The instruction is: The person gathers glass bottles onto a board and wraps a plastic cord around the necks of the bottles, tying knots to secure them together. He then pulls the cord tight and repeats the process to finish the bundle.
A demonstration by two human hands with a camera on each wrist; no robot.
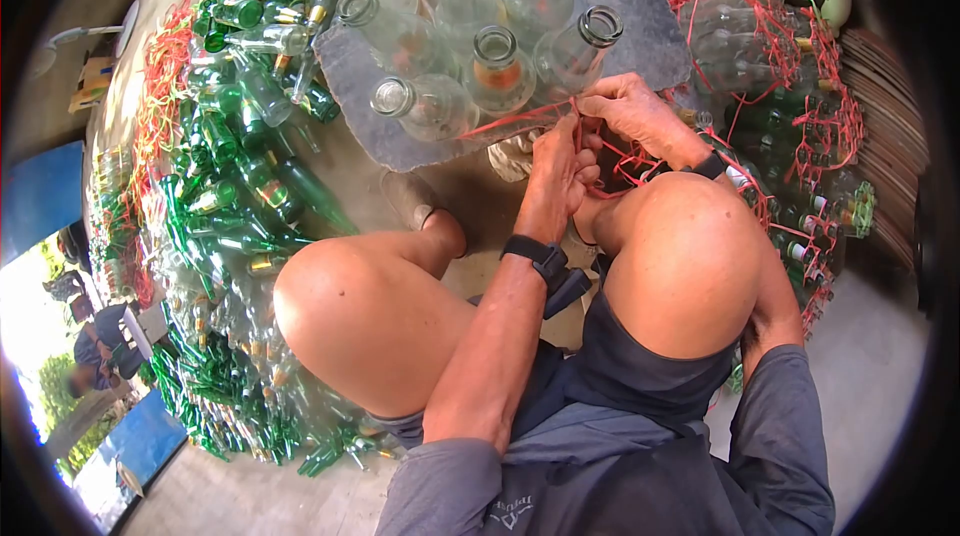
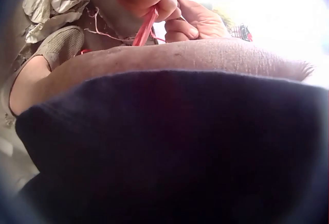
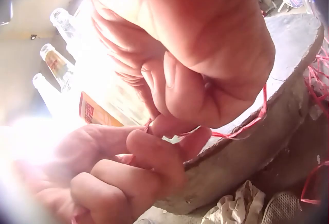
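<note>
Several clear glass bottles [image 1: 430,108] stand grouped on a grey stone slab [image 1: 350,86] in front of the knees. A red plastic string [image 1: 520,120] runs along the near side of the group to both hands. My left hand [image 1: 560,168] has its fingers curled and grips the string, whose strands hang below the hand in the left wrist view. Right against it, my right hand [image 1: 640,118] pinches the string between thumb and fingers at the slab's near edge. In the right wrist view the fingertips of both hands meet at the string, and the fingers hide the crossing.
Heaped green and clear bottles [image 1: 262,181] lie to the left, with a tangle of red string [image 1: 170,61] beyond. String-bound bottles [image 1: 740,41] stand to the right. A crumpled white cloth [image 2: 51,8] lies by a shoe [image 2: 64,46]. Another person [image 1: 100,346] is far left.
</note>
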